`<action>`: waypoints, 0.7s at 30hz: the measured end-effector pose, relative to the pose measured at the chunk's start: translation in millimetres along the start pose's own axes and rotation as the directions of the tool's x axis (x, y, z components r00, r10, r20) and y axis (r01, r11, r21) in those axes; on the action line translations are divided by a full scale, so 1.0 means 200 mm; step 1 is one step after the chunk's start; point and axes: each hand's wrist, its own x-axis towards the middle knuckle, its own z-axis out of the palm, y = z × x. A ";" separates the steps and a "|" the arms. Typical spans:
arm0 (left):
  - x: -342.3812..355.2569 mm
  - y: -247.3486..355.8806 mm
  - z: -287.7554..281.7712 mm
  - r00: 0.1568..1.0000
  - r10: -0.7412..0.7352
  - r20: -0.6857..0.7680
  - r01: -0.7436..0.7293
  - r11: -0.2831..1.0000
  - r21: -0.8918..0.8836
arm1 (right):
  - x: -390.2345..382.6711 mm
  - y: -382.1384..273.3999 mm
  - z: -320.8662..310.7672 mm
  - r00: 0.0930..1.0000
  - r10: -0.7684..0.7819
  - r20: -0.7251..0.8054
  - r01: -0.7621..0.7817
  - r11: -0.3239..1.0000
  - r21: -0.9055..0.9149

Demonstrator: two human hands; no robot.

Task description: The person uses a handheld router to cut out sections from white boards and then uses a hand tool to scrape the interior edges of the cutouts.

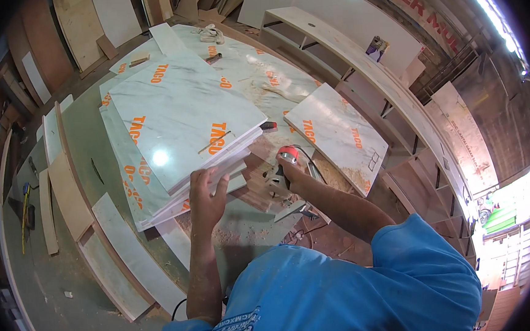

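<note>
Left of centre, a stack of white, grey-veined rectangular boards point(181, 104) points one corner rightward. Over its near edge, the person's left hand point(207, 197) has its fingers spread; whether they pinch a board cannot be told. Just right of the stack, the right hand point(292, 171) is wrapped around a red-ended handheld power tool point(288, 152), its red end pointing away from the body, its long axis running roughly near to far; the hand hides its middle, and its cutting part is indistinct.
</note>
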 end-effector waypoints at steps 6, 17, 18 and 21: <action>-0.07 0.01 0.01 0.987 -0.162 0.010 0.162 0.984 -0.068 | -0.05 -0.29 0.01 0.947 0.213 0.241 0.003 0.744 -0.668; -0.36 -0.18 -0.12 0.918 -0.388 -0.081 0.378 0.919 -0.114 | 0.45 -0.79 0.21 0.660 -0.564 0.496 0.512 -0.147 -0.847; -0.37 -0.17 -0.13 0.896 -0.436 -0.082 0.424 0.897 -0.128 | 0.56 -0.76 0.23 0.558 -0.608 0.564 0.573 -0.209 -0.792; -0.36 -0.05 -0.10 0.896 -0.444 -0.034 0.442 0.896 -0.038 | 0.77 -0.74 0.22 0.636 -0.473 0.610 0.539 -0.294 -0.789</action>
